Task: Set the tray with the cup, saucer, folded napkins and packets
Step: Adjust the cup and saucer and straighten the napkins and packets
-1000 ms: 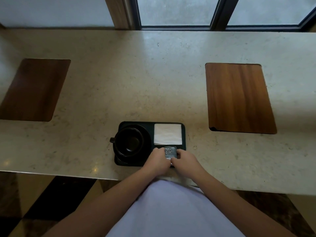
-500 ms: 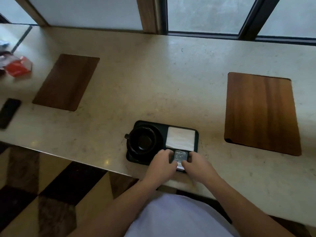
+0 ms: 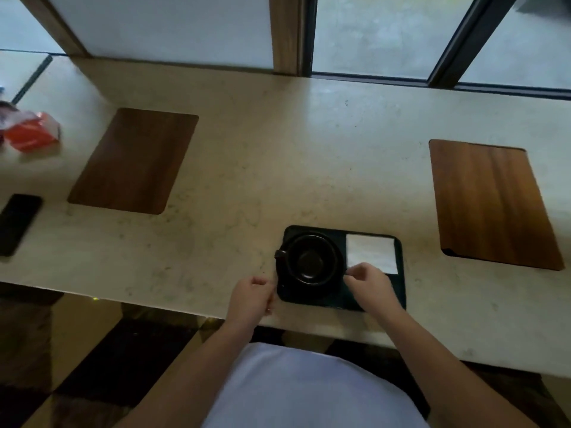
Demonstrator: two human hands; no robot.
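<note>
Curling loosely beside tray (image 3: pixel 401 273), left hand (image 3: pixel 251 299), right hand (image 3: pixel 370 285) over napkin (image 3: pixel 370 253)

Dark rectangular tray (image 3: pixel 400 267) near desk's front edge. Black cup (image 3: pixel 310 260) upright on black saucer (image 3: pixel 336 267), tray's left half, handle pointing left. White folded napkin (image 3: pixel 370 251) flat, tray's far right.

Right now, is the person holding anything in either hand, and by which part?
It cannot be told. The left hand hangs curled beside the tray; the right hand covers its near right corner, hiding whatever lies beneath.
</note>
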